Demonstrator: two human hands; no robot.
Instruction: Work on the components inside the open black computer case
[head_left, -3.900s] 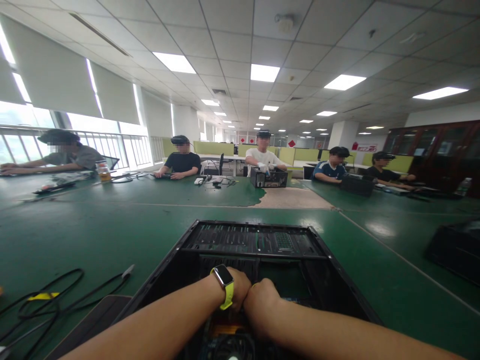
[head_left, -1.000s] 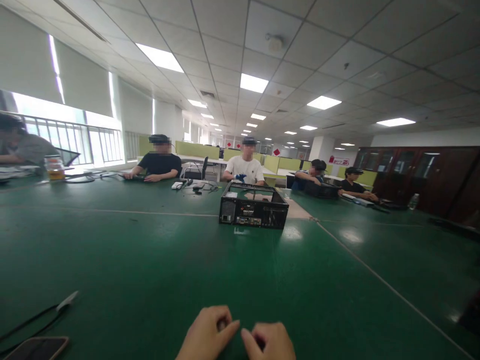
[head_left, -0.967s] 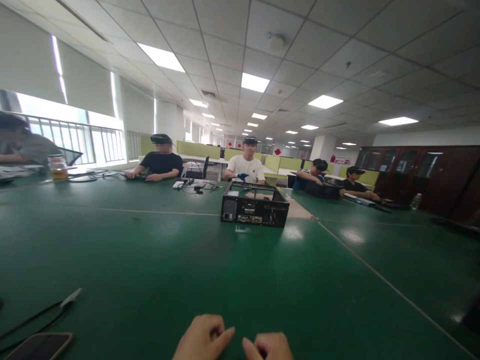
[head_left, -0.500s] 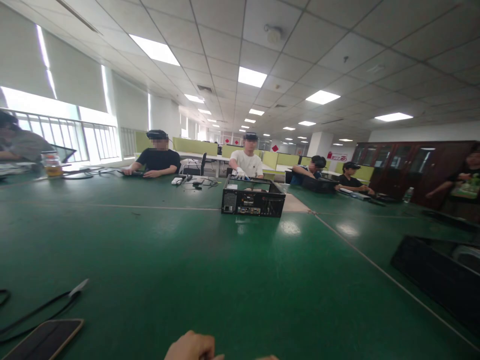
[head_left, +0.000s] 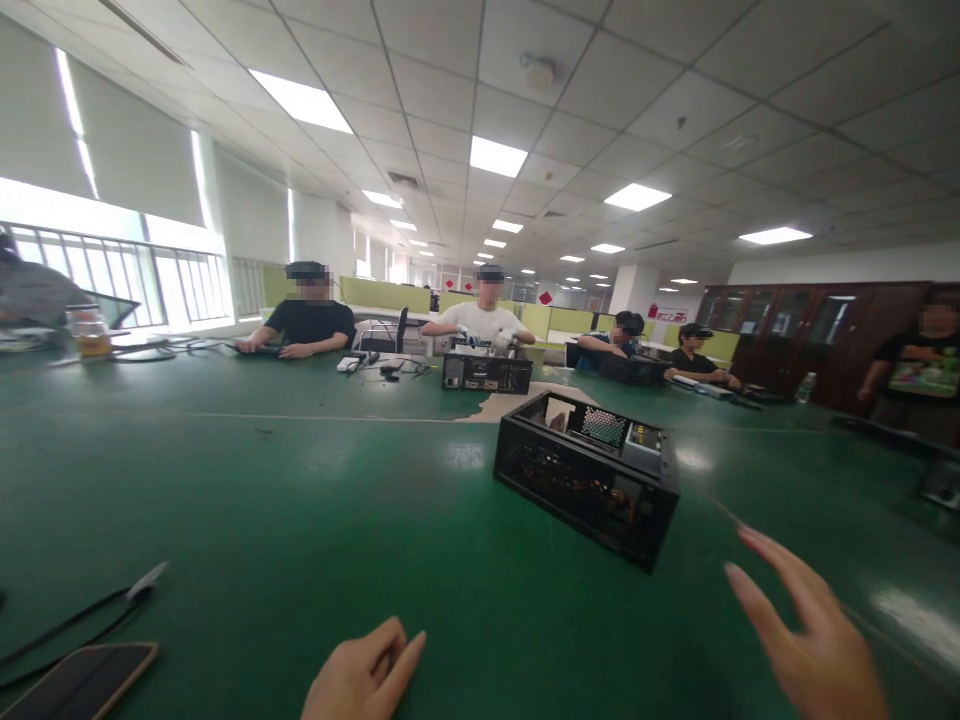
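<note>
So, taking 12 as dead ahead of the person wearing the camera: the left hand [head_left: 364,670] is at about 11, low over the green table [head_left: 300,520]. Its fingers are loosely curled, thumb sticking out with a bit of a gap, nothing showing in the grip. Can't tell if its underside touches the tabletop.

The right hand [head_left: 817,620] is over at 2 and a lot looser: thumb and index spread wide apart, pointing towards 11, and no object between them. It's a little blurry.

The black computer case [head_left: 577,490] sits at 1 on the table, turned at an angle. Its nearest corner is close to the right fingertips, but they aren't touching it. The top is open, with a perforated panel visible, plus some reddish wires through the near side.

Off at 10 there's a phone [head_left: 86,680] lying flat, with a black cable [head_left: 75,632] just beyond it. Further out at 12, a co-worker in a white shirt [head_left: 487,322] has gloved hands over a second case [head_left: 487,378].
</note>
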